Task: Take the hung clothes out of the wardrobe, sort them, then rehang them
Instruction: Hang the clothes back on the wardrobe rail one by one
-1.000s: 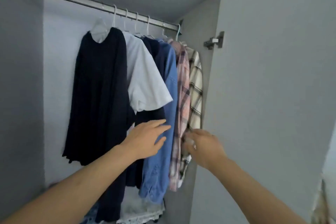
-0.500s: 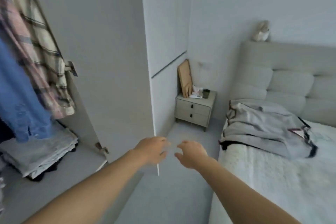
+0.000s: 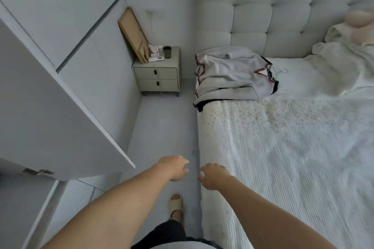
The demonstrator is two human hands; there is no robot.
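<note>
I am turned away from the wardrobe, and its hung clothes are out of view. Only the open wardrobe door (image 3: 60, 111) shows at the left. A grey garment with red-stitched dark edging (image 3: 230, 75) lies piled on the bed (image 3: 293, 147) near the headboard, with a thin wire hanger (image 3: 280, 70) beside it. My left hand (image 3: 174, 168) and my right hand (image 3: 212, 176) reach forward side by side over the floor beside the bed's edge. Both have loosely curled fingers and hold nothing.
A small two-drawer nightstand (image 3: 156, 76) stands in the corner with a wooden board (image 3: 133, 32), a box and a dark cup on it. A crumpled cream blanket (image 3: 344, 54) lies at the bed's far right. A narrow floor strip (image 3: 162, 127) runs between wardrobe and bed.
My view has swung from the hanging clothes in the wardrobe to the right and down, onto the bed and floor. Both hands left the clothes and hold nothing.
</note>
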